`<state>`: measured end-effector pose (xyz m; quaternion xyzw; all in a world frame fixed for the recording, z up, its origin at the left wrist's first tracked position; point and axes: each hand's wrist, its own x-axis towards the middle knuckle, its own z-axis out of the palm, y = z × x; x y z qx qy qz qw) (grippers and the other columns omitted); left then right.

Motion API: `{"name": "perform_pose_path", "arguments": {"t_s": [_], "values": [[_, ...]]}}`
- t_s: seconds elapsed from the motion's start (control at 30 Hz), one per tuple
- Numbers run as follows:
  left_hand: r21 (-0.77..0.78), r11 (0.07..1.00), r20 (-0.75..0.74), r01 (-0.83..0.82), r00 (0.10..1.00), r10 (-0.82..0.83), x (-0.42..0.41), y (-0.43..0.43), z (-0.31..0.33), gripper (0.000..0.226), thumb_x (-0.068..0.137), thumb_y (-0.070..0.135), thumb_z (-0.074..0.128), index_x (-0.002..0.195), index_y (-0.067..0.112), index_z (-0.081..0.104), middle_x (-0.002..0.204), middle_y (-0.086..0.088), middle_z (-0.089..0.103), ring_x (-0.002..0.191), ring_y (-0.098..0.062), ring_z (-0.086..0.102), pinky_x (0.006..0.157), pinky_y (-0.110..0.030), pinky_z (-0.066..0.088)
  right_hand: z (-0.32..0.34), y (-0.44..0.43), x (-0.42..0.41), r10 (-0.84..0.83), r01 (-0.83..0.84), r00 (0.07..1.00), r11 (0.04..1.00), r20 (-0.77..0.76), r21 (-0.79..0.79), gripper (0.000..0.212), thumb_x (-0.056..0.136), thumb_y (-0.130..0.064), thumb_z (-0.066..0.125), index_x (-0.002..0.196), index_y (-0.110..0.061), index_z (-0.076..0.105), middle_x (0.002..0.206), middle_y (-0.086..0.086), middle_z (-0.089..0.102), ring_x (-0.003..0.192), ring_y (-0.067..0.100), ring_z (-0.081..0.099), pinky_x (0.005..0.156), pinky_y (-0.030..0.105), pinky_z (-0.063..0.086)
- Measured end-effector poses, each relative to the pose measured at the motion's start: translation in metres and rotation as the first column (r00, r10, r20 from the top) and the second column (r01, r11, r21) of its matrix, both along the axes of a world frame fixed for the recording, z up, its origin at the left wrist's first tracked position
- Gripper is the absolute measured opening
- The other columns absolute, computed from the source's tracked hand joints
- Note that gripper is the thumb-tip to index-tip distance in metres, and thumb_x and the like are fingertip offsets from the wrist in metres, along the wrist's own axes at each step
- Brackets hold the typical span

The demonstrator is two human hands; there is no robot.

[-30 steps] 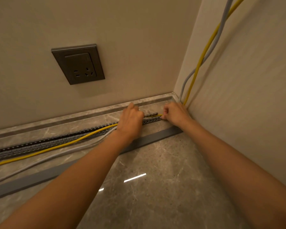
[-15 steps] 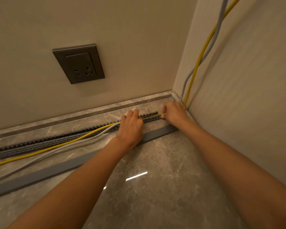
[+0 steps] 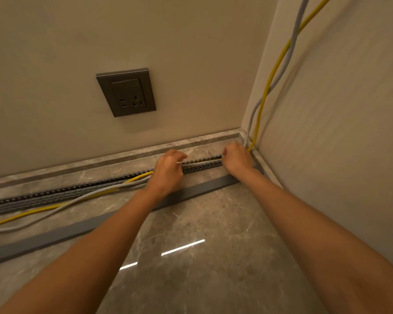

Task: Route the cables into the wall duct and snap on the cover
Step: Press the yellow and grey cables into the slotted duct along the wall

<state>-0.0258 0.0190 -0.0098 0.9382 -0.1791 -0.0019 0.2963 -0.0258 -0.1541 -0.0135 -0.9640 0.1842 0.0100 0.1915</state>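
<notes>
A slotted grey duct (image 3: 55,196) runs along the floor by the skirting toward the corner. A yellow cable (image 3: 268,85) and a grey cable (image 3: 293,41) come down the corner and run leftward along the duct. My left hand (image 3: 168,173) pinches the grey cable over the duct. Near the corner, my right hand (image 3: 236,159) presses on the cables at the duct's right end. Between my hands the yellow cable lies inside the duct. Left of my left hand both cables lie outside it. The flat grey cover strip (image 3: 77,227) rests on the floor in front.
A dark wall socket (image 3: 126,92) sits on the back wall above the duct. The right wall (image 3: 338,132) stands close beside my right arm. The polished marble floor (image 3: 202,257) reflects ceiling lights.
My left hand went from flat on the duct to a pinch on the grey cable, lifted slightly. My right hand stayed at the corner end.
</notes>
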Motion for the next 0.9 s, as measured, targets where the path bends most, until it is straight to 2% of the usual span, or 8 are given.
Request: {"name": "perform_pose_path", "arguments": {"t_s": [0.07, 0.13, 0.27, 0.4, 0.47, 0.53, 0.7, 0.9], "values": [[-0.034, 0.993, 0.048, -0.11, 0.993, 0.111, 0.0, 0.012, 0.0, 0.033, 0.087, -0.009, 0.047, 0.115, -0.002, 0.063, 0.118, -0.021, 0.063, 0.107, -0.034, 0.06, 0.096, -0.041, 0.05, 0.003, 0.008, -0.002, 0.022, -0.021, 0.999, 0.999, 0.026, -0.028, 0.029, 0.09, 0.002, 0.051, 0.117, 0.0, 0.062, 0.126, 0.019, 0.058, 0.119, 0.035, 0.054, 0.096, 0.04, 0.047], [0.002, 0.989, 0.052, -0.15, 0.987, 0.149, -0.001, 0.026, 0.0, 0.029, 0.088, -0.002, 0.052, 0.115, 0.001, 0.063, 0.119, -0.02, 0.063, 0.108, -0.033, 0.06, 0.095, -0.041, 0.05, 0.006, 0.019, -0.003, 0.063, -0.061, 0.997, 0.998, 0.045, -0.035, 0.032, 0.089, 0.003, 0.051, 0.12, -0.001, 0.059, 0.13, 0.019, 0.053, 0.122, 0.034, 0.05, 0.1, 0.041, 0.045], [0.241, 0.966, -0.009, -0.092, 0.995, 0.098, -0.004, 0.055, -0.002, 0.026, 0.087, 0.015, 0.062, 0.111, 0.006, 0.063, 0.119, -0.015, 0.059, 0.109, -0.032, 0.055, 0.09, -0.04, 0.047, 0.005, 0.05, -0.006, 0.209, -0.21, 0.975, 0.978, 0.075, 0.006, 0.03, 0.088, 0.002, 0.053, 0.116, -0.005, 0.061, 0.13, 0.015, 0.052, 0.123, 0.031, 0.048, 0.101, 0.04, 0.042], [0.416, 0.907, 0.046, -0.064, 0.998, 0.049, -0.004, 0.077, -0.007, 0.027, 0.089, 0.013, 0.054, 0.114, 0.004, 0.059, 0.119, -0.017, 0.056, 0.11, -0.036, 0.053, 0.09, -0.042, 0.044, 0.003, 0.081, -0.005, 0.31, -0.32, 0.945, 0.943, 0.107, 0.091, 0.027, 0.089, -0.004, 0.058, 0.115, -0.01, 0.064, 0.128, 0.012, 0.056, 0.119, 0.027, 0.052, 0.099, 0.035, 0.043], [0.432, 0.902, 0.082, -0.026, 0.997, -0.011, -0.005, 0.085, -0.011, 0.027, 0.09, 0.009, 0.051, 0.115, 0.001, 0.057, 0.116, -0.022, 0.057, 0.107, -0.039, 0.055, 0.089, -0.045, 0.044, 0.001, 0.097, -0.004, 0.347, -0.36, 0.931, 0.922, 0.111, 0.14, 0.027, 0.088, -0.004, 0.059, 0.114, -0.011, 0.066, 0.124, 0.013, 0.061, 0.116, 0.027, 0.056, 0.097, 0.034, 0.045], [0.429, 0.903, 0.074, 0.02, 0.996, -0.057, -0.006, 0.092, -0.013, 0.026, 0.092, 0.006, 0.047, 0.116, 0.0, 0.054, 0.114, -0.024, 0.056, 0.103, -0.041, 0.056, 0.084, -0.048, 0.046, -0.001, 0.109, -0.003, 0.349, -0.361, 0.932, 0.92, 0.099, 0.151, 0.025, 0.087, -0.003, 0.059, 0.109, -0.01, 0.069, 0.119, 0.014, 0.064, 0.111, 0.027, 0.059, 0.093, 0.034, 0.047], [0.518, 0.839, 0.024, 0.167, 0.978, -0.209, 0.001, 0.103, -0.005, 0.03, 0.091, 0.006, 0.047, 0.121, 0.008, 0.048, 0.117, -0.017, 0.055, 0.104, -0.036, 0.056, 0.082, -0.041, 0.044, -0.003, 0.113, -0.001, 0.252, -0.27, 0.96, 0.949, 0.12, 0.163, 0.021, 0.089, 0.0, 0.053, 0.096, -0.007, 0.071, 0.106, 0.015, 0.069, 0.101, 0.028, 0.062, 0.085, 0.033, 0.049], [0.524, 0.819, 0.005, 0.233, 0.961, -0.277, 0.013, 0.106, 0.004, 0.028, 0.092, 0.003, 0.047, 0.119, 0.009, 0.049, 0.117, -0.015, 0.055, 0.1, -0.035, 0.057, 0.08, -0.042, 0.046, -0.004, 0.119, 0.002, 0.233, -0.248, 0.967, 0.956, 0.108, 0.158, 0.021, 0.091, 0.002, 0.05, 0.095, -0.004, 0.07, 0.105, 0.017, 0.068, 0.1, 0.03, 0.062, 0.086, 0.038, 0.05]]}}
